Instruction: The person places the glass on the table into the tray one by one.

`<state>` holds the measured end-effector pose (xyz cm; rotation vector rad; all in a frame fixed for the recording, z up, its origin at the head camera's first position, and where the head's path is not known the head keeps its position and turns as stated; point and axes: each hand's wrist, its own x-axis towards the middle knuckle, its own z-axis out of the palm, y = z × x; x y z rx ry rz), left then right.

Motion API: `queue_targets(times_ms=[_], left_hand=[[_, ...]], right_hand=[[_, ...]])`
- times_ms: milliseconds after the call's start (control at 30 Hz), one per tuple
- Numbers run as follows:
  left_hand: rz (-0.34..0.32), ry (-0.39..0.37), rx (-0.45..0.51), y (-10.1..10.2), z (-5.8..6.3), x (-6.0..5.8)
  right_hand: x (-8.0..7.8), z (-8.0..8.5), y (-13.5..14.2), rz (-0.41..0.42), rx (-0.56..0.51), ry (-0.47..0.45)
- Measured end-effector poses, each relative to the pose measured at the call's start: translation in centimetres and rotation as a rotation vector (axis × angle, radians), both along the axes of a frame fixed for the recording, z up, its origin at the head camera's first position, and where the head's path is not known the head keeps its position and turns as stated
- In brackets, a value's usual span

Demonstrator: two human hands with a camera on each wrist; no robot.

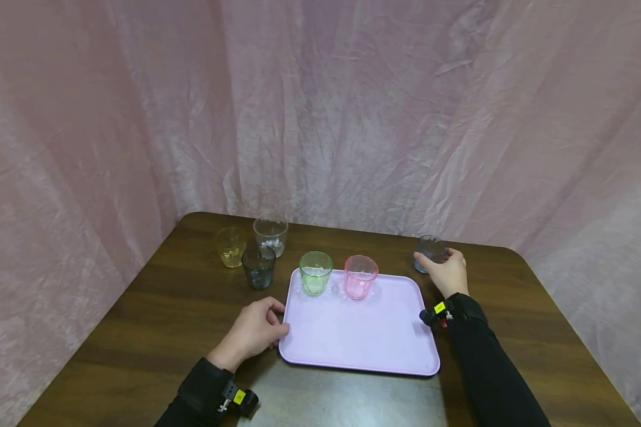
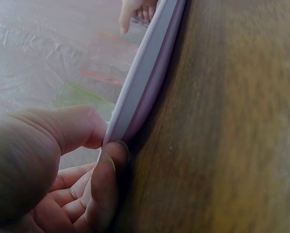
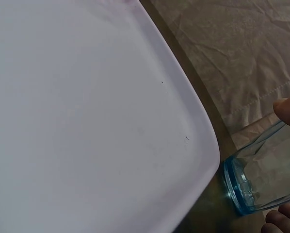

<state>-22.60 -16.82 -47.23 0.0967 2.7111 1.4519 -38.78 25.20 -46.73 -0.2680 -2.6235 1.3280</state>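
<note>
My left hand (image 1: 253, 330) pinches the left rim of a lavender tray (image 1: 363, 338); in the left wrist view the thumb lies over the rim and fingertips (image 2: 117, 154) sit under it. Beyond the tray's far right corner, my right hand (image 1: 446, 271) grips a blue glass (image 1: 427, 249) between thumb and fingers. The right wrist view shows the blue glass (image 3: 261, 179) with its thick base close to the tray's corner. On the tray's far edge stand a green glass (image 1: 316, 274) and, to its right, a pink glass (image 1: 360, 277), both upright.
Left of the tray, a dark grey glass (image 1: 259, 268), a yellow glass (image 1: 231, 248) and a clear glass (image 1: 270, 232) stand close together on the brown wooden table (image 1: 181, 308). A pink curtain (image 1: 320, 118) hangs behind the table's far edge.
</note>
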Motion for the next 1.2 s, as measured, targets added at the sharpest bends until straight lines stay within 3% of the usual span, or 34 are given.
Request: queue_targets(times_ms=[300,767,1200], left_hand=[[0.0,-0.04,0.001,0.09,0.28,-0.08],[-0.004,-0.016,0.002,-0.07,0.03,-0.01],[-0.002,-0.043,-0.006,-0.03,0.17,-0.06]], right_hand=[[-0.36,0.39,0.22,-0.001,0.02,0.008],[-0.35,0.46,0.07,0.018,0.049,0.009],[-0.42,0.16,0.15,0.014,0.072,0.034]])
